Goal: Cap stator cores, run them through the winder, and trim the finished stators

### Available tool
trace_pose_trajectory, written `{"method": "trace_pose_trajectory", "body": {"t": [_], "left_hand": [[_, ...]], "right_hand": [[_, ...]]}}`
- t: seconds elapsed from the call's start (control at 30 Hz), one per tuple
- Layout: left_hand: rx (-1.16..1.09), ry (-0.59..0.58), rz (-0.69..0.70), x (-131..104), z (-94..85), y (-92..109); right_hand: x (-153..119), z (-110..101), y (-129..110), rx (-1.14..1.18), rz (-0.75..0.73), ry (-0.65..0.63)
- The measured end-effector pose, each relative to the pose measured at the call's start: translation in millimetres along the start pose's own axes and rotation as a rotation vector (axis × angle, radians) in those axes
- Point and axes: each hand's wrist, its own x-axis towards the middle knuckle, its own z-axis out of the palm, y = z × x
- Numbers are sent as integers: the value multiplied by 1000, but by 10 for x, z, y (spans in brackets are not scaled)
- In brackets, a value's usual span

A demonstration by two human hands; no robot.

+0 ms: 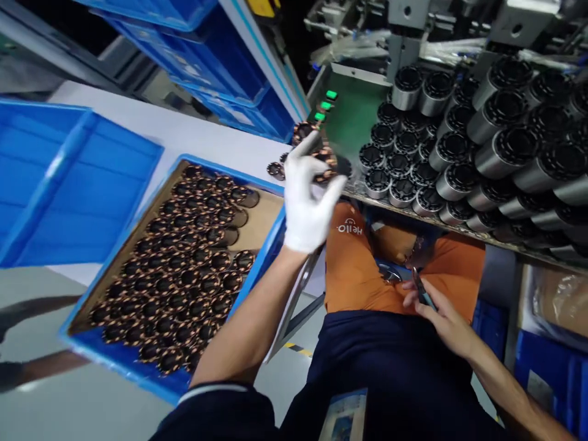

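Note:
My left hand [305, 199], in a white glove, reaches over the bench corner with its thumb and fingers curved and apart. Just beyond its fingers sits a cluster of copper-wound stators [326, 162], partly covered by the glove; whether the fingertips touch them I cannot tell. A smaller wound ring [275, 171] lies to the left of the glove. Low over my lap, my bare right hand [438, 309] is closed around a small teal-handled tool [427, 297] that looks like pliers. Its tip points up and away from me.
A blue crate [271, 245] full of wound stators stands at my left. Rows of metal cylinders with black tops [452, 150] crowd the green work surface [356, 113] at right. Blue bins [215, 55] are stacked behind. Another person's arm [50, 367] shows at far left.

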Motion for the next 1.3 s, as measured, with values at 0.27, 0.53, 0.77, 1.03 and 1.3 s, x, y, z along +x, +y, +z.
{"method": "trace_pose_trajectory", "body": {"t": [0.27,0.53,0.77,1.03,1.3], "left_hand": [[-473,-192,-107,-881,24,923],[-405,-277,109,-865,32,825],[-374,-332,179,-906,12,776],[-110,-277,130,-955,108,657],[-165,-530,133,-1034,466,255]], "right_hand": [[-114,14,-558,-181,-305,96],[-9,12,-771,-224,-476,130],[27,83,-726,-155,-578,163],[289,10,-548,-103,-339,162],[813,-8,-117,391,33,-127]]}}
